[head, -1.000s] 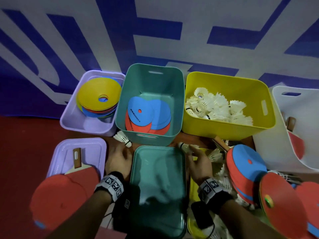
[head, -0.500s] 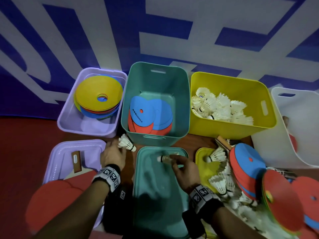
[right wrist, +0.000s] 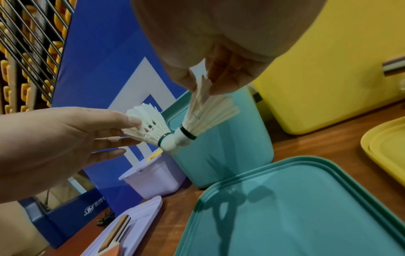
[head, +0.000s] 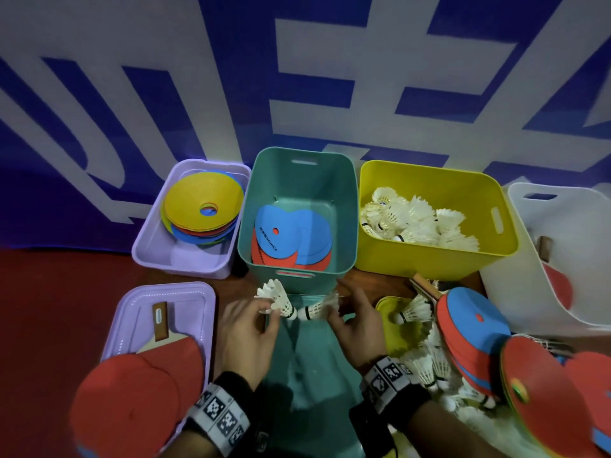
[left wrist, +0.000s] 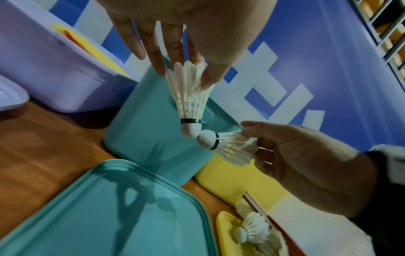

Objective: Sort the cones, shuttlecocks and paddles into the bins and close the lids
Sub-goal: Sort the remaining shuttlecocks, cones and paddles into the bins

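My left hand [head: 261,312] pinches a white shuttlecock [head: 276,297] by its feathers, seen close in the left wrist view [left wrist: 189,100]. My right hand [head: 344,309] pinches a second shuttlecock [head: 317,309] the same way [right wrist: 203,114]. Their cork tips touch above the teal lid [head: 307,375], just before the teal bin [head: 301,180] that holds blue and red discs [head: 287,236]. The yellow bin [head: 429,256] holds several shuttlecocks [head: 416,223]. The lilac bin [head: 155,246] holds stacked cones [head: 201,206].
A paddle [head: 158,342] lies on the lilac lid [head: 185,292] at the front left. A yellow lid [head: 403,332] with a shuttlecock [head: 413,312], loose shuttlecocks [head: 429,368], paddles and stacked discs [head: 472,332] crowd the front right. A white bin [head: 562,259] stands at far right.
Both hands have lifted and come together over the teal lid, each carrying a shuttlecock; the cork tips now meet. The right hand moved left from the yellow lid.
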The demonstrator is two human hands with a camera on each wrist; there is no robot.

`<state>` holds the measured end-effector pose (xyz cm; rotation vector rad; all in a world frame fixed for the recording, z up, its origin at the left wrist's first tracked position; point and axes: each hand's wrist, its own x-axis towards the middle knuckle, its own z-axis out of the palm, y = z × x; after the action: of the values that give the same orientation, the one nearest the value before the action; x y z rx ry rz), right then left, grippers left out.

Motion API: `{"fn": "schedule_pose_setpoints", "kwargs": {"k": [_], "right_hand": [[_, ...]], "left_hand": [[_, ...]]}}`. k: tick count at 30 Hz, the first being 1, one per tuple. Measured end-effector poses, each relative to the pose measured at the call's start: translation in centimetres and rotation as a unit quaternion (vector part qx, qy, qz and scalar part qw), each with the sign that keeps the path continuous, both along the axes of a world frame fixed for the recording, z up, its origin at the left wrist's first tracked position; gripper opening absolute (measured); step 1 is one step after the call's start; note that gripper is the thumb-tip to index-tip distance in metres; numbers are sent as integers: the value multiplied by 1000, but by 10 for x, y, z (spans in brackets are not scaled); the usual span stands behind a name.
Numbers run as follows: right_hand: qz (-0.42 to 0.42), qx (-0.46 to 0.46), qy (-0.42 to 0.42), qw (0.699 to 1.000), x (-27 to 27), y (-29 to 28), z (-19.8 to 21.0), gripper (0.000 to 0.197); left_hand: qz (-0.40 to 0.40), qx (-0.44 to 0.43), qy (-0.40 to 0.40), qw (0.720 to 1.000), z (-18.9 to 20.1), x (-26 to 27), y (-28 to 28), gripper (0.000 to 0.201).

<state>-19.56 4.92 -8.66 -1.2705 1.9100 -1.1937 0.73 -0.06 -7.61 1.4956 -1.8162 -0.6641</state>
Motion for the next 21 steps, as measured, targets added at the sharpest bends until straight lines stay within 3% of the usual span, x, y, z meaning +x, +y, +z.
{"fn": "schedule_pose_setpoints", "kwargs": {"k": [4, 10, 17, 21], "right_hand": [[-21, -35, -11, 999, -29, 11, 17, 44], [-55, -88, 13, 994, -88, 25, 43, 29], [-119, -112, -1, 987, -167, 27, 62, 23], [-173, -105, 16, 979, -217, 9, 77, 18]], "left_hand": [[-40, -25, 47, 998, 28, -29, 9, 10], [-120, -77, 37, 989, 69, -91, 3, 20], [-210, -120, -66, 968, 87, -173, -30, 17], [-201, -104, -111, 968, 93, -217, -55, 8]]}}
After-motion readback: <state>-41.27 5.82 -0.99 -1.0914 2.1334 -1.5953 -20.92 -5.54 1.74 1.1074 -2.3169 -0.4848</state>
